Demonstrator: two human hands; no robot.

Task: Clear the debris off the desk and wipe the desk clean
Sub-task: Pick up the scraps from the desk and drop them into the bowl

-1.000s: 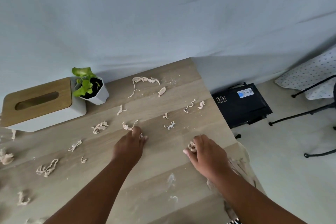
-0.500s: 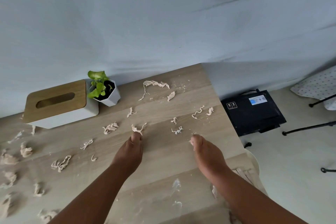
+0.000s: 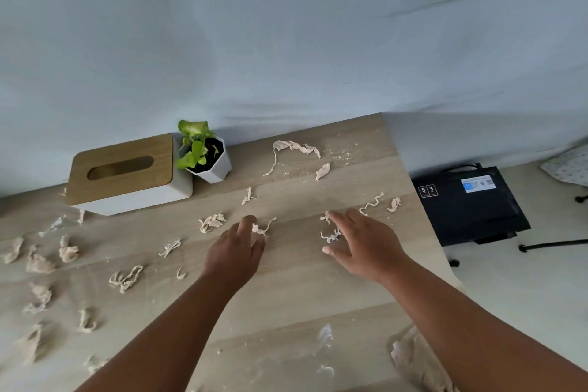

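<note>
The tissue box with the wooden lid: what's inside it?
The tissue box has an oval slot in its wooden lid, and the slot looks dark. No tissue pokes out. The lid and white walls hide the rest, so its contents can't be seen.

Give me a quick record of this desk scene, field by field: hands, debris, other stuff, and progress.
left hand: left hand fingertips on a scrap, fingers partly curled
right hand: right hand open, fingers spread over small scraps
debris: torn paper shreds scattered across the desk, thickest on the left side
other items: tissue box, potted plant at the back edge
off the desk: black device on the floor
progress: desk not yet cleared or wiped
</note>
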